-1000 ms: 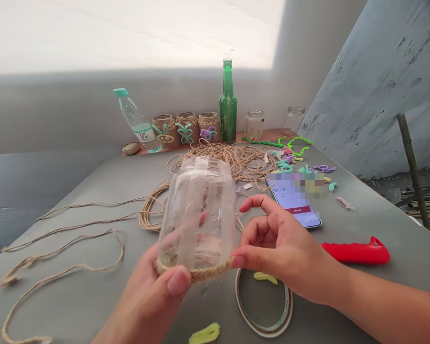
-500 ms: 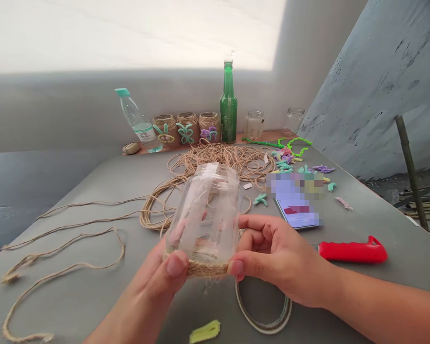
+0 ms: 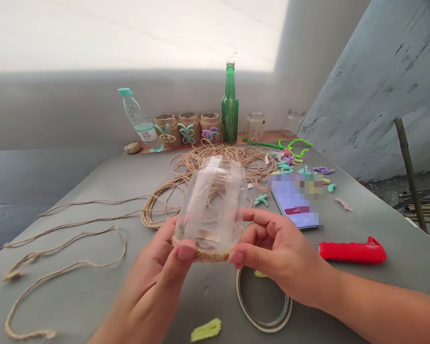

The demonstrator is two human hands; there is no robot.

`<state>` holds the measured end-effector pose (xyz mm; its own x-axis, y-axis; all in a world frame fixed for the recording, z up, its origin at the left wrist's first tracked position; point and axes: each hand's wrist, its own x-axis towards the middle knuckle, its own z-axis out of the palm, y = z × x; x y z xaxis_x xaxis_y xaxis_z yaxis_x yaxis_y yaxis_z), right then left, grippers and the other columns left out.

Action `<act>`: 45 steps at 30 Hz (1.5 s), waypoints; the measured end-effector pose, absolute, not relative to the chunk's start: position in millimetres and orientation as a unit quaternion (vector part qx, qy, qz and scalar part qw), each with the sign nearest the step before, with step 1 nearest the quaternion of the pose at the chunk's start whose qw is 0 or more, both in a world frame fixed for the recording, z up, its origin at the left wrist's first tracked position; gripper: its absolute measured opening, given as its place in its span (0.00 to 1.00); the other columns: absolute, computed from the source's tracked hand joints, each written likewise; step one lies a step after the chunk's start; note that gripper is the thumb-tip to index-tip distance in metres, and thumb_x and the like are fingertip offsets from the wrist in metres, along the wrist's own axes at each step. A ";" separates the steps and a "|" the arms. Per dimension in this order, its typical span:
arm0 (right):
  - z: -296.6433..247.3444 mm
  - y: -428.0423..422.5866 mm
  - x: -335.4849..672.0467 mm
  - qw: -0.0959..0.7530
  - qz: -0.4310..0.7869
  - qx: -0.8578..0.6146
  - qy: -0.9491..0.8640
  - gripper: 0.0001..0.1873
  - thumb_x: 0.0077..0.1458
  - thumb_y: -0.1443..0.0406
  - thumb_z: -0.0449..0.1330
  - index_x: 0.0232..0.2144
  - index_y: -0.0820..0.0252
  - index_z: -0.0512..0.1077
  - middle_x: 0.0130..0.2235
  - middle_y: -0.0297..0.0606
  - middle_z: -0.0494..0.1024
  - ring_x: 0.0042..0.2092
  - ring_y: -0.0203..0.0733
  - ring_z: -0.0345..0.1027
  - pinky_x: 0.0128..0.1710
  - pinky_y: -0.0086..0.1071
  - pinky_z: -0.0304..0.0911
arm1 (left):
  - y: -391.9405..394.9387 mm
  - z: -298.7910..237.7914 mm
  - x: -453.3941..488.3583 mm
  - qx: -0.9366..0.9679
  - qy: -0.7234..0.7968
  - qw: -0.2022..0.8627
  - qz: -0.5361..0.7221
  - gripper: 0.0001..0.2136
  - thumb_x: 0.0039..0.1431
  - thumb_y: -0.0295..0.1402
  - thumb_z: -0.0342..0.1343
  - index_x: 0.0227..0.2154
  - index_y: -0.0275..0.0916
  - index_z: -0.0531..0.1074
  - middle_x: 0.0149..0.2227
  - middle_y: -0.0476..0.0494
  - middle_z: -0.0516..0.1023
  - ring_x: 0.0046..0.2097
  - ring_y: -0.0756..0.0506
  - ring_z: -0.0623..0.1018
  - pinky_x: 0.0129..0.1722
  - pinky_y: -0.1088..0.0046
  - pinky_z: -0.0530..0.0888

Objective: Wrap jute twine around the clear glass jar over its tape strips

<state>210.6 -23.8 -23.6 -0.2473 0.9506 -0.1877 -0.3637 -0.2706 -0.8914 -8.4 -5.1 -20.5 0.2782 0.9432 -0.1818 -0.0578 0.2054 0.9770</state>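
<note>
Two hands meet at the jar in the head view. The jar [image 3: 215, 210] is tilted, its mouth end up and away from the person, and seems to be held clear of the bench [image 3: 93, 306]. The left hand [image 3: 161, 267] grips the jar's left side, thumb pressed on the twine band [image 3: 211, 257] around its base. The right hand [image 3: 268, 248] is at the jar's lower right, thumb against the band and fingers bent; I cannot tell whether it pinches a strand.

Pale strips [image 3: 228, 210] run up the jar's wall. Left of the jar lie a coil [image 3: 146, 212] and a loose length [image 3: 89, 262]; beyond it spreads a pile [image 3: 197, 157], with three wrapped jars [image 3: 189, 122] behind. Nearer than the jar and to its right is a ring [image 3: 268, 327]; farther right, a red handle [image 3: 351, 251].

The step in hand looks like laying twine around the base. To do it well, the left thumb should pin the last turn while the right hand guides the strand taut. Each turn should sit snug on the one below, pressed onto the strips, and the coil should feed without snagging.
</note>
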 end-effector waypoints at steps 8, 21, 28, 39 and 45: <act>-23.6 -29.7 209.5 0.455 0.645 -0.449 -0.419 0.32 0.49 0.64 0.78 0.55 0.54 0.73 0.30 0.25 0.79 0.34 0.34 0.70 0.39 0.31 0.63 | -4.6 -9.9 5.8 0.536 0.427 0.605 0.405 0.29 0.46 0.50 0.75 0.52 0.54 0.79 0.45 0.46 0.89 0.50 0.34 0.85 0.45 0.68 0.82; -15.8 -33.4 211.8 0.471 0.601 -0.450 -0.463 0.29 0.52 0.63 0.78 0.54 0.47 0.75 0.30 0.23 0.81 0.35 0.31 0.73 0.42 0.28 0.64 | -4.6 -20.4 -2.3 0.417 0.343 0.721 0.433 0.21 0.54 0.51 0.70 0.49 0.50 0.83 0.41 0.45 0.91 0.43 0.38 0.88 0.48 0.66 0.81; -15.4 -33.3 214.4 0.468 0.638 -0.406 -0.458 0.23 0.61 0.66 0.71 0.56 0.46 0.73 0.32 0.25 0.84 0.36 0.30 0.74 0.35 0.25 0.62 | -6.4 -24.1 -5.9 0.356 0.324 0.753 0.448 0.24 0.54 0.48 0.70 0.53 0.47 0.82 0.56 0.42 0.86 0.50 0.35 0.87 0.51 0.65 0.84; -13.3 -31.5 211.2 0.469 0.677 -0.395 -0.406 0.22 0.57 0.71 0.73 0.49 0.52 0.69 0.30 0.24 0.84 0.31 0.28 0.70 0.28 0.21 0.58 | -6.6 -27.0 -0.1 0.363 0.324 0.754 0.441 0.27 0.53 0.50 0.70 0.55 0.48 0.81 0.59 0.43 0.83 0.53 0.33 0.85 0.50 0.64 0.85; -11.6 -31.8 210.3 0.466 0.673 -0.413 -0.399 0.22 0.58 0.68 0.74 0.50 0.53 0.69 0.30 0.25 0.83 0.29 0.27 0.66 0.28 0.20 0.58 | -5.3 -24.9 1.7 0.349 0.323 0.764 0.436 0.26 0.55 0.49 0.69 0.56 0.49 0.80 0.57 0.44 0.84 0.53 0.32 0.85 0.50 0.62 0.85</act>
<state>210.3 -31.8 -11.6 -0.2243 0.9570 -0.1841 -0.2975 -0.2471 -0.9222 1.7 -5.3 -24.9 0.4119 0.8913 -0.1897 -0.4406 0.3770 0.8147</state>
